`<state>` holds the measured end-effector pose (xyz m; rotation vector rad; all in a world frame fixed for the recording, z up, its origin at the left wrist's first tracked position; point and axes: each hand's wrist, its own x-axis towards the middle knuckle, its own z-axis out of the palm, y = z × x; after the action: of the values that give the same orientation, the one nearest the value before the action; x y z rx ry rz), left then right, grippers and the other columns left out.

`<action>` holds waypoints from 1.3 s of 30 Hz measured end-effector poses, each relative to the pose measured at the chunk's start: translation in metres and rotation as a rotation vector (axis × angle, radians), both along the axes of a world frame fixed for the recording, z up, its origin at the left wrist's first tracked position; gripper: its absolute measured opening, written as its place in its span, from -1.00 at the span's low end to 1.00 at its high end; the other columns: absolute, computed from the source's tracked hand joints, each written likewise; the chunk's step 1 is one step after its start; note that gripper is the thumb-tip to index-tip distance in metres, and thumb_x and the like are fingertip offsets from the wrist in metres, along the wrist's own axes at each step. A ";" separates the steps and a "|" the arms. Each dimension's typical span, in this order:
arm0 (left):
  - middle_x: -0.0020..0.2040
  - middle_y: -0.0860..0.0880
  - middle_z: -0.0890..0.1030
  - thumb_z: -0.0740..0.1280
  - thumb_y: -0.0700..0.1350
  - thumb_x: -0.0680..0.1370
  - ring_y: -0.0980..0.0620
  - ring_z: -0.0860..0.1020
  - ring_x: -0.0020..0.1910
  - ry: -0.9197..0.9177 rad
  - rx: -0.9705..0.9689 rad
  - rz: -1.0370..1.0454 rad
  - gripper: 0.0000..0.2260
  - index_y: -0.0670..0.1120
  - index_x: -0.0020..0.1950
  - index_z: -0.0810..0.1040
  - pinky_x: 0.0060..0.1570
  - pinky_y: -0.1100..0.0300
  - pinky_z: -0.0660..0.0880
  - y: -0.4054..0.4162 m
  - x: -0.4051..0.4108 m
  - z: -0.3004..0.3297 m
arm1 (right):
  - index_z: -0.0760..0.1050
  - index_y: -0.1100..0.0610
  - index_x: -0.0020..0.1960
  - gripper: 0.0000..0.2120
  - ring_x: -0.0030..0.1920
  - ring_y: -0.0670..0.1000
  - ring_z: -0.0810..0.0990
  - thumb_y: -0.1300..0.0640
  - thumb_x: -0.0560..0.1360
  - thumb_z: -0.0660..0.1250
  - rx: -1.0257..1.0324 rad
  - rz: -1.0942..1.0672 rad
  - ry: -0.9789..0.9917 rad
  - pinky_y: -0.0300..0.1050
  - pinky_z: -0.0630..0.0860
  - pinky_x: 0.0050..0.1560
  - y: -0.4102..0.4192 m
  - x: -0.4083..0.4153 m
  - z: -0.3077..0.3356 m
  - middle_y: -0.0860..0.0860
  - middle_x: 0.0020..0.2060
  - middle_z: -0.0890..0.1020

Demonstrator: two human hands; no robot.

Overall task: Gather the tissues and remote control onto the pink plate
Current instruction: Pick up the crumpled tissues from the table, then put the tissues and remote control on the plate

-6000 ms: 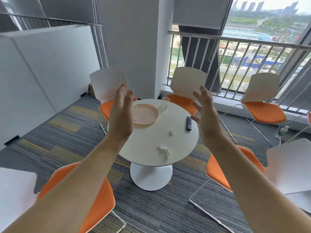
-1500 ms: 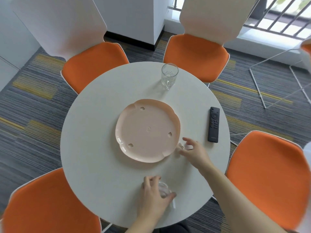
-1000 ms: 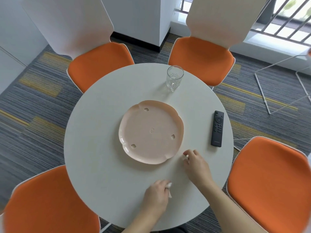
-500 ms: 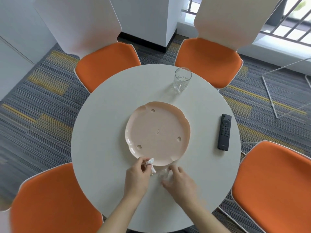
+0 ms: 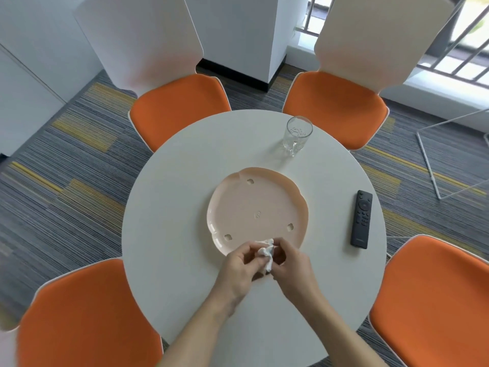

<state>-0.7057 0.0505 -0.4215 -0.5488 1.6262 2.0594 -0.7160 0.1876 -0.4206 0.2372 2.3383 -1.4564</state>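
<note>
The pink plate [image 5: 258,205] with a scalloped rim lies bare in the middle of the round white table [image 5: 172,207]. At its near rim my left hand [image 5: 239,266] and my right hand [image 5: 292,263] meet, fingers pinched together on crumpled white tissue [image 5: 266,254]. The tissue bunch hangs between both hands just over the plate's near edge. How many pieces are in it I cannot tell. The black remote control [image 5: 361,219] lies flat on the table to the right of the plate, apart from both hands.
A clear drinking glass [image 5: 297,135] stands upright beyond the plate, toward the far right. Four orange-seated chairs [image 5: 180,107] ring the table closely. Striped carpet lies below, and a railing and window stand at the far right.
My hands each took a tissue from the near table, drew together and rose to the plate's near rim. The tissues are now bunched between both hands.
</note>
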 end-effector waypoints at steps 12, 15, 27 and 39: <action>-0.31 0.00 0.65 0.38 -0.18 0.51 0.05 0.60 -0.38 0.059 -0.336 0.111 -0.89 0.00 -0.15 0.65 -0.17 0.15 0.60 -0.012 -0.059 -0.020 | 0.55 -0.19 0.12 -0.71 -0.38 -0.11 0.52 0.15 0.50 0.37 0.001 -0.079 0.024 -0.33 0.45 -0.30 0.020 -0.022 -0.002 -0.07 -0.22 0.65; -0.48 0.14 0.52 0.39 -0.06 0.48 0.18 0.44 -0.47 0.128 -0.630 -0.009 -0.88 -0.01 -0.25 0.61 -0.35 0.31 0.39 -0.013 -0.076 -0.031 | 0.59 -0.13 0.09 -0.73 -0.34 0.02 0.56 0.19 0.49 0.37 -0.002 -0.170 -0.008 -0.14 0.53 -0.28 0.045 -0.020 -0.003 -0.03 -0.23 0.67; -0.21 0.05 0.55 0.36 -0.18 0.47 -0.01 0.55 -0.18 0.172 -0.972 -0.109 -0.92 -0.05 -0.09 0.63 -0.21 0.12 0.50 -0.009 -0.106 -0.058 | 0.59 -0.07 0.02 -0.78 -0.31 0.06 0.60 0.25 0.52 0.34 0.023 -0.369 -0.009 -0.04 0.53 -0.34 0.122 -0.023 -0.009 0.03 -0.25 0.64; -0.21 -0.11 0.67 0.27 -0.24 0.54 0.02 0.69 -0.27 0.105 -0.470 0.051 -0.92 -0.16 -0.15 0.51 -0.25 0.22 0.58 0.028 -0.094 -0.028 | 0.46 0.07 0.29 -0.60 0.10 0.09 0.55 -0.02 0.50 0.35 0.544 -0.457 0.006 -0.05 0.42 -0.09 0.160 -0.060 -0.027 0.07 0.19 0.52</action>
<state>-0.7992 0.0787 -0.4500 -0.6489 2.1963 1.7615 -0.7759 0.3477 -0.4473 0.9625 2.7615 -0.9407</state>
